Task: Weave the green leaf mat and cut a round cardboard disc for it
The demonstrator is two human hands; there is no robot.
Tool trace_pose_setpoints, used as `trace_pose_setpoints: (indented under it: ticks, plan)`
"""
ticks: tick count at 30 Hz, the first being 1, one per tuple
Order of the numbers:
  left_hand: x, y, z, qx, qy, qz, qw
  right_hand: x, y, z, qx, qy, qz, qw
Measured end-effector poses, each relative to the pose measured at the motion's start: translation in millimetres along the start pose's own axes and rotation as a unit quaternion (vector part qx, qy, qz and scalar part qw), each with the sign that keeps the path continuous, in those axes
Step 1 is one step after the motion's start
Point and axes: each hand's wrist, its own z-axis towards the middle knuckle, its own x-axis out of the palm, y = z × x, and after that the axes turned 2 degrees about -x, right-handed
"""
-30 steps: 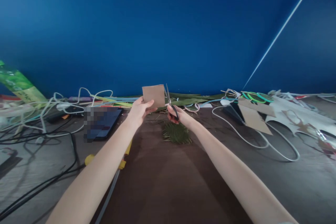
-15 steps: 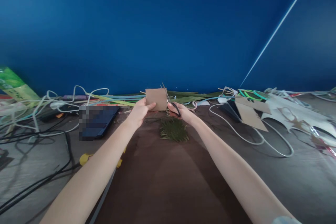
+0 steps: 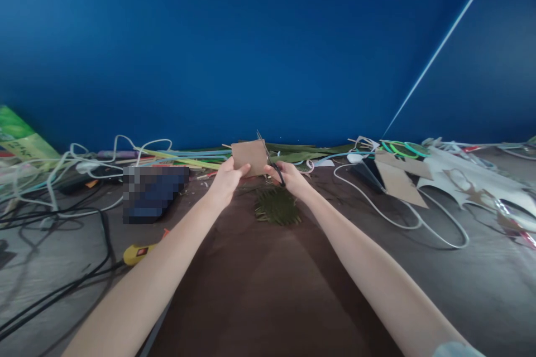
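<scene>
Cardboard square [image 3: 250, 156], small and brown, is held up off the tabletop [image 3: 259, 290] at arm's length, roughly upright with its flat face to the camera. Left hand [image 3: 226, 179] has its grip pinched on the square's lower left corner, thumb in front. Right hand [image 3: 290, 175] has its grip closed through the handles of the scissors [image 3: 271, 163]. The blades point up and slightly left, lying along the square's right edge, touching or just beside it. Whether the blades are parted is too small to tell. So the square sits left of the scissors, between both hands, with the left hand carrying it. Below them a green fringed bundle [image 3: 277, 206] lies on the tabletop. A yellow tool [image 3: 137, 254] lies left of the left forearm, white cables [image 3: 402, 223] loop at right, and cardboard offcuts [image 3: 397, 183] lie beyond them.
</scene>
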Motion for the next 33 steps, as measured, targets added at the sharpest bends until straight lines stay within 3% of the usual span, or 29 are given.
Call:
trace_pose_setpoints:
  ticks: [5,15,25,30,33]
  plan:
    - [-5.3,2,5,0.013,0.006,0.028,0.999,-1,-15,5,0.007,0.0,0.001,1.0]
    - [-18.9,3,15,0.077,0.027,0.216,0.973,6,-20,3,-0.001,0.032,0.097,0.995]
    - [-29.7,-13,18,0.069,0.07,0.18,0.979,-1,0,-2,-0.006,0.003,0.018,1.0]
    - [-31.7,-18,18,0.049,-0.003,0.155,0.987,0,-1,-1,0.001,-0.004,0.012,1.0]
    - [-27.3,-16,16,0.068,-0.017,0.178,0.981,3,-4,0,0.001,0.007,0.063,0.998]
